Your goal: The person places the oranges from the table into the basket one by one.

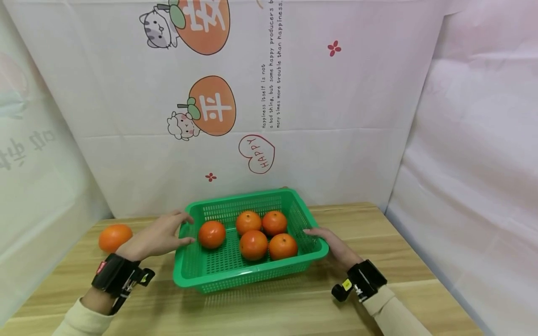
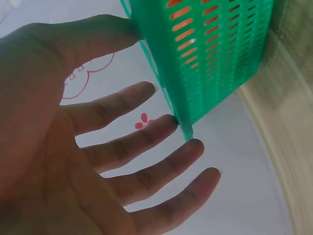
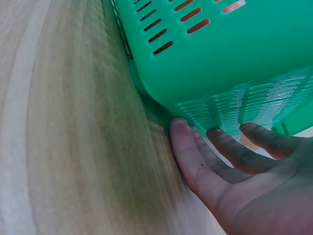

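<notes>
A green plastic basket [image 1: 248, 275] with slotted walls holds several oranges [image 1: 254, 245]. My right hand [image 1: 334, 242] grips its right end, the thumb over the rim and the other fingers against the outside wall, low down near the table in the right wrist view. At the left end is my left hand [image 1: 161, 235], its fingers spread and nearly straight. In the left wrist view its thumb touches the rim [image 2: 164, 63], while the fingertips lie close to the rim's edge. A lone orange [image 1: 115, 238] lies on the table beyond my left wrist.
The wooden table [image 1: 378, 252] runs back to a white printed cloth [image 1: 336, 102] hanging behind the basket. More white cloth [image 1: 483, 154] hangs on the right and left sides. Black camera straps [image 1: 365, 280] sit around both wrists.
</notes>
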A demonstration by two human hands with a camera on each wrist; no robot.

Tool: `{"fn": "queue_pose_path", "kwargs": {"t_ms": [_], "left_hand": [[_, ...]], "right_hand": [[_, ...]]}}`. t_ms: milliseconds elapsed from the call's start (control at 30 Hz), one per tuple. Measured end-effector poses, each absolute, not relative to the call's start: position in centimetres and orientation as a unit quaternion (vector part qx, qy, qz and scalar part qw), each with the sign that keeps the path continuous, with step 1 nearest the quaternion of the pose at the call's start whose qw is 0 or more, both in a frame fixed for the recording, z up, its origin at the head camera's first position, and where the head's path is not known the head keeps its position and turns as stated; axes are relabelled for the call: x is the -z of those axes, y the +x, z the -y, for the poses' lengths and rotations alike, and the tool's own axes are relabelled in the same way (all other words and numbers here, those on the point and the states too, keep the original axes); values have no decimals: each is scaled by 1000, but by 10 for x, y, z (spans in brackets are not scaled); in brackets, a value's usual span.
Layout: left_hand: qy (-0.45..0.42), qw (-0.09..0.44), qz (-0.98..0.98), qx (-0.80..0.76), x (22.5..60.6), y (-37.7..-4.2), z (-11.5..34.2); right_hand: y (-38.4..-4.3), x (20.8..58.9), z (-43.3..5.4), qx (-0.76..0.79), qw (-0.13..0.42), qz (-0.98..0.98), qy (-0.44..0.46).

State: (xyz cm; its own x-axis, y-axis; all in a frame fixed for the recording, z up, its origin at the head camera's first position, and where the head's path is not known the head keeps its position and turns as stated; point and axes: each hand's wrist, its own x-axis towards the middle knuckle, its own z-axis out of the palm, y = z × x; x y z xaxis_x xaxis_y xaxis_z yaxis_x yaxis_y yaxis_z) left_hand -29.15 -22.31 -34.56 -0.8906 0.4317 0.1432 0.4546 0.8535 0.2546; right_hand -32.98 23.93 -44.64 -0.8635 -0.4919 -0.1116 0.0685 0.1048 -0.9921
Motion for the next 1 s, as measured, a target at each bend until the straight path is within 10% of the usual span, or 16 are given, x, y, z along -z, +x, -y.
{"fn": "queue_pose_path", "kwargs": {"t_ms": [1000], "left_hand": [[-186,50,967,167,351,-280,251]], "right_hand": [[-330,444,-241,640,214,-725,-140]]}}
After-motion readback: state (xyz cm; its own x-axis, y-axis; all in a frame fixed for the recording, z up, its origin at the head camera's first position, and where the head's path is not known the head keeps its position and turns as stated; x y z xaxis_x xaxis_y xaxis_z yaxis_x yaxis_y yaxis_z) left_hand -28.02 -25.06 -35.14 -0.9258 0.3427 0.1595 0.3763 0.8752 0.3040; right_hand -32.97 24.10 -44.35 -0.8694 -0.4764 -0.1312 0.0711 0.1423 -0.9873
